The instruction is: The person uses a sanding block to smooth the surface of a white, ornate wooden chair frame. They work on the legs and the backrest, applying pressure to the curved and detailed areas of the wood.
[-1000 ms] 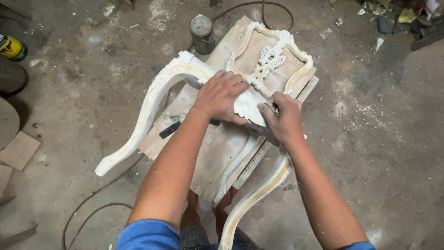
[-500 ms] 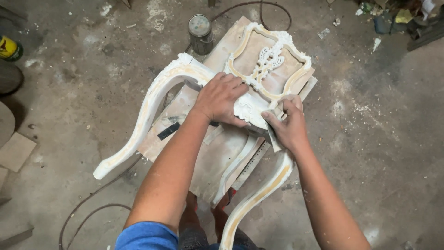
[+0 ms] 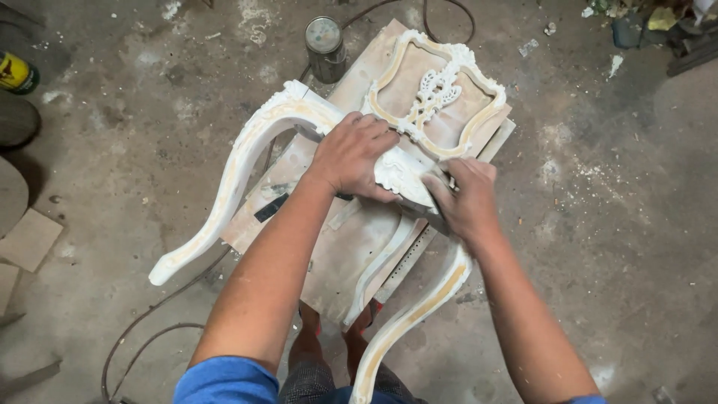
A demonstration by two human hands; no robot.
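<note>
- Nearest, at 6 o'clock, the person's bare feet (image 3: 329,329) show under the edge of a plywood board (image 3: 344,247), between two blue-sleeved forearms.
- A white-primed carved chair frame (image 3: 299,112) lies on that board; one curved leg (image 3: 217,202) sweeps out to 8 o'clock and another leg (image 3: 411,314) runs down toward 6 o'clock.
- The left hand (image 3: 351,153) lies palm down on the frame's carved front rail, fingers spread and curled over its top edge, pressing rather than gripping tight.
- The right hand (image 3: 467,198), at 3 o'clock of the left, has its fingers closed around a small sanding pad (image 3: 441,183) held against the rail's end.
- Beyond the hands, at 12 o'clock, sits the ornate pierced chair back (image 3: 437,90).
- Farther, at 11 o'clock, a metal tin (image 3: 325,49) stands on the dusty concrete floor (image 3: 598,224); a yellow can (image 3: 15,73) is far off at 9 o'clock.
</note>
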